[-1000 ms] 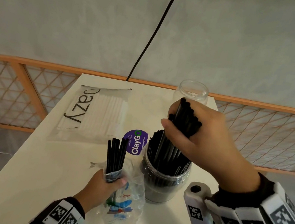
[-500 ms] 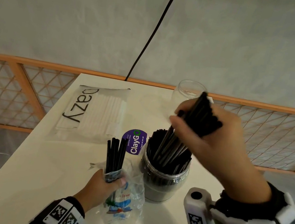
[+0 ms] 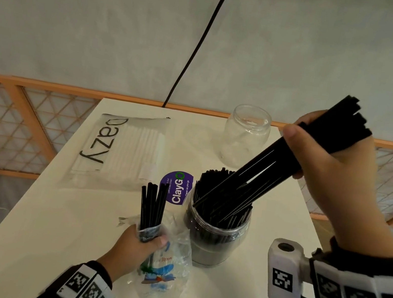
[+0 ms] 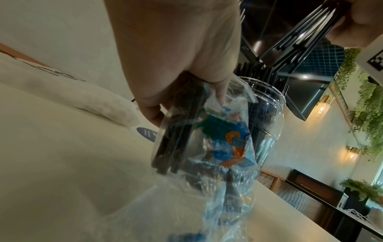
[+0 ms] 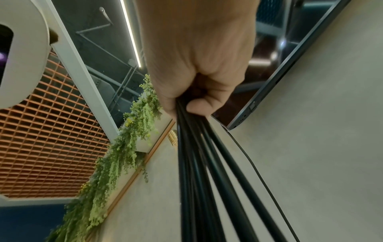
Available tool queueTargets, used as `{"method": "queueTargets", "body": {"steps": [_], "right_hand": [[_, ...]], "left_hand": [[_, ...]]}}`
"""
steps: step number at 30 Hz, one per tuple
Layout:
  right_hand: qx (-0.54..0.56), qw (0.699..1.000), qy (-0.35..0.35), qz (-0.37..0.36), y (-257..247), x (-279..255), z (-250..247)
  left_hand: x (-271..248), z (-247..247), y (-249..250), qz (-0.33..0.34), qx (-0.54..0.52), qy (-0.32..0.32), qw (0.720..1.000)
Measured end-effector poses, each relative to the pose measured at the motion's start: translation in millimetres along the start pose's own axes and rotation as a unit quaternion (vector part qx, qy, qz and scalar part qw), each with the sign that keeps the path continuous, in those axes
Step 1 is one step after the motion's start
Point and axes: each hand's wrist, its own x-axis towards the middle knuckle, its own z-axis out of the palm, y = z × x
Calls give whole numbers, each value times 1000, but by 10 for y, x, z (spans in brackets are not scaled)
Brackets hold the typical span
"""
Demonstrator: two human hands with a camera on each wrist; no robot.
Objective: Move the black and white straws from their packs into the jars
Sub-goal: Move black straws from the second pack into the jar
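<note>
My right hand [image 3: 329,155] grips a thick bundle of black straws [image 3: 273,167], tilted steeply to the upper right, with the lower ends inside the mouth of the near jar [image 3: 214,240]. That jar stands packed with black straws. My left hand [image 3: 137,245] holds the clear printed straw pack [image 3: 164,271] upright on the table, squeezing a few black straws [image 3: 152,206] that stick out of its top. An empty clear jar [image 3: 245,136] stands at the back. The white straws lie in their "Dazy" pack [image 3: 122,149] at the back left. In the right wrist view my right hand [image 5: 199,91] clutches the black straws [image 5: 203,180].
A purple ClayGo sticker [image 3: 178,191] lies on the white table [image 3: 47,228] between the white pack and the near jar. An orange lattice railing [image 3: 13,118] runs behind the table, and a black cable [image 3: 198,40] hangs down the wall.
My right hand has risen and swung to the right with its bundle, tilting the straws from nearly upright to a steep slant over the near jar. The left hand has stayed put.
</note>
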Motion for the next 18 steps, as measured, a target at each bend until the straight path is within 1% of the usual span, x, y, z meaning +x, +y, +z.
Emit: {"method": "queueTargets", "body": {"steps": [3, 8, 11, 13, 18], "right_hand": [[22, 1000, 3, 11, -14, 12, -26], [88, 991, 1, 101, 233, 5, 99], [91, 986, 18, 140, 399, 2, 161], [82, 985, 41, 146, 454, 20, 134], [84, 986, 85, 115, 408, 94, -14]], "left_hand": [[-11, 6, 7, -4, -6, 11, 1000], [1, 10, 3, -4, -8, 4, 1000], [1, 10, -9, -2, -8, 1, 1000], [7, -2, -25, -11, -8, -1, 1000], [26, -42, -71, -12, 2, -1, 1000]]}}
